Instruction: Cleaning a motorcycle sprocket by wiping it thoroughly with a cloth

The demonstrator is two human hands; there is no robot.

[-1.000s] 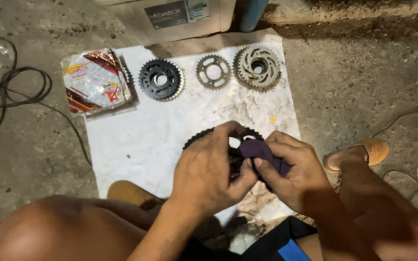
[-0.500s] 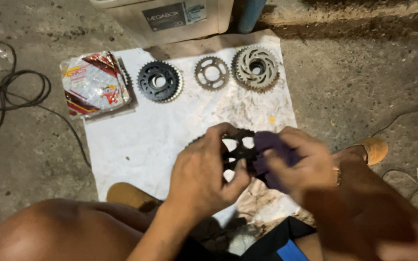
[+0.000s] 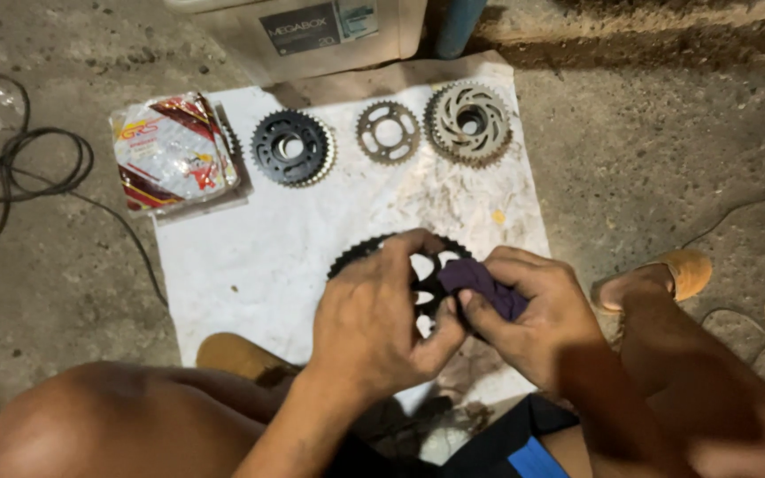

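Gripping the large black toothed metal sprocket (image 3: 400, 265), left hand (image 3: 382, 319) steadies it while right hand (image 3: 533, 310), clutching a dark purple rag (image 3: 480, 283), wipes it mid-clean; three other sprockets (image 3: 382, 133) lie on the white sheet (image 3: 250, 265).

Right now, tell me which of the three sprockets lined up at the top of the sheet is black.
The leftmost sprocket, next to the plastic packet; the small middle sprocket and right sprocket are bare metal.

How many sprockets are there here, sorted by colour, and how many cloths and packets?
Black sprockets: 2, one on the sheet, one in the left hand
Grey metal sprockets: 2
Purple cloth: 1
Plastic packet: 1
Total: 6
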